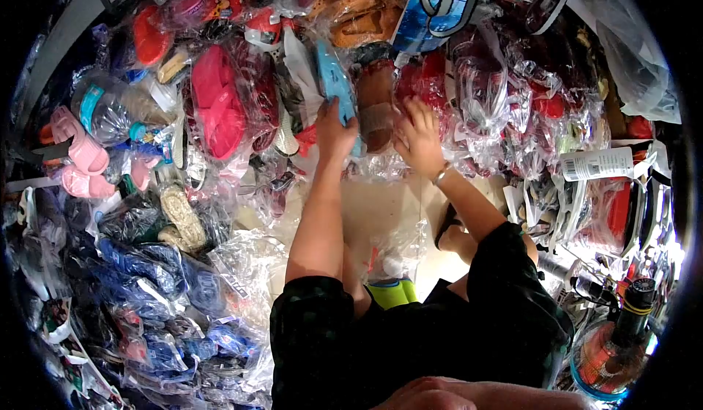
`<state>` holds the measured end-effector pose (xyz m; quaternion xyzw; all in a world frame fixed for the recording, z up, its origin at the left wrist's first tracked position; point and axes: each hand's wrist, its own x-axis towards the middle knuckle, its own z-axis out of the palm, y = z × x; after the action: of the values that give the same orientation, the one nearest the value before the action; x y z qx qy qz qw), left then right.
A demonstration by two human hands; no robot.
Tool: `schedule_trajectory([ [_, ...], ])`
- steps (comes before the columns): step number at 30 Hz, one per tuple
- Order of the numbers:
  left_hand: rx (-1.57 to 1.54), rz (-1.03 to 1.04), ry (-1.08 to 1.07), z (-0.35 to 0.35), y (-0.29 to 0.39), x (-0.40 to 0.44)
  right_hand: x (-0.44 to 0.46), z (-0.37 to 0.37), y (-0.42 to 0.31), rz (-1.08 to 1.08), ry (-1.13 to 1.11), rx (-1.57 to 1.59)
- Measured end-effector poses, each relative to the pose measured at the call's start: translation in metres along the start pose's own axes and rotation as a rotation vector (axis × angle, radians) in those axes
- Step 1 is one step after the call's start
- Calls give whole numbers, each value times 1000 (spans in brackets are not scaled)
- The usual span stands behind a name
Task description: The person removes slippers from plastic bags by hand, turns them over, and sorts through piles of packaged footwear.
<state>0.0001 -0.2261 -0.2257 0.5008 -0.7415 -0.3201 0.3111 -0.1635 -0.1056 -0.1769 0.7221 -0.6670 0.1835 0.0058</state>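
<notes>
In the head view, a blue slipper [336, 69] is gripped by the left hand [337, 133] at its near end, the thumb and fingers closed around it amid rows of plastic-wrapped footwear. The right hand [421, 135] is held just to the right, its fingers spread and slightly bent over clear wrapping near a brown sandal [377, 109] and red shoes [423, 84]; whether the wrapping is pressed by the fingertips cannot be told. A bracelet [441, 173] is worn on the right wrist.

Clear film, crinkled and glossy, is caught by the light across most of the stock. A smooth magenta slipper [217, 102] is sheathed in it at left, while a straw sandal [181, 216] is marked by a coarse, braided weave. Moulded pink slippers [86, 142] are set beside a rounded, transparent bottle [113, 109], and dark blue slippers [146, 267] are heaped below. Pale, smooth floor [377, 208] is seen beneath the forearms.

The blue slipper is light in colour, long and narrow in outline, with a dull surface partly overlaid by shiny film. It is positioned between white-edged footwear [299, 65] and the brown sandal, its far end pointed away from the person.
</notes>
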Motion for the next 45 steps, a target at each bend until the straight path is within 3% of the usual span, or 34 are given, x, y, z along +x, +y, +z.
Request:
schedule_trajectory([
  [2, -17, 4, 2, 4, 7, -1, 21, 7, 4, 31, 78, -123],
  [4, -12, 37, -38, 7, 11, -2, 13, 74, 40, 93, -421, -249],
  [6, -119, -147, -243, 5, 16, -3, 17, 98, 42, 135, -453, -459],
  [10, -302, -86, -254, 16, 19, 0, 28, 70, 18, 253, -501, -360],
  [12, -224, -37, -159, 20, 19, 1, 18, 80, 19, 147, 48, 476],
  [13, -211, -60, -169, 19, 17, 1, 14, 91, 7, 503, 9, 1132],
  [14, -209, -63, -166, 18, 16, 2, 16, 98, 4, 500, 5, 1135],
  [16, -303, -165, -176, 17, 17, 2, 34, 79, -20, 265, 330, 339],
  [17, -305, -161, -182, 17, 19, 1, 39, 75, -25, 279, 270, 192],
  [18, -421, -185, -180, 15, 21, 1, 44, 75, -21, 283, 273, 188],
  [20, -534, -200, -179, 7, 31, 2, 56, 86, -11, 591, -86, 364],
  [21, -518, -179, -161, -3, 43, 2, 51, 99, -2, 437, 54, 445],
  [22, -503, -163, -142, -8, 48, 2, 46, 90, -5, 436, 55, 445],
  [24, -532, -161, -67, -11, 53, 5, 24, 67, -20, 641, 273, 1417],
  [28, -663, -121, 98, -22, 61, 4, -10, 50, -18, 730, 481, 1255],
  [30, -527, -74, 90, -24, 58, 2, 3, 54, 13, 1041, 373, 1275],
  [33, -463, -81, 49, -32, 42, -3, 49, 82, 53, 1047, 289, 848],
  [35, -451, -148, 10, -45, 35, -7, 81, 60, 30, 1254, 98, 996],
  [36, -446, -148, 11, -52, 34, -9, 77, 68, 29, 1253, 96, 1001],
  [38, -401, -156, 20, -66, 36, -7, 67, 88, 32, 915, 208, 868],
  [39, -415, -159, 43, -73, 39, -8, 56, 71, 18, 779, 154, 672],
  [42, -504, -88, 111, -77, 31, -6, 23, 46, -33, 385, 360, 581],
  [43, -455, -102, 114, -81, 33, -5, 12, 38, -36, 159, 384, 376],
  [44, -462, -105, 109, -81, 31, -4, 4, 28, -36, 163, 380, 368],
  [45, -480, -109, 130, -81, 29, -3, 2, 10, -37, 48, 404, 153],
])
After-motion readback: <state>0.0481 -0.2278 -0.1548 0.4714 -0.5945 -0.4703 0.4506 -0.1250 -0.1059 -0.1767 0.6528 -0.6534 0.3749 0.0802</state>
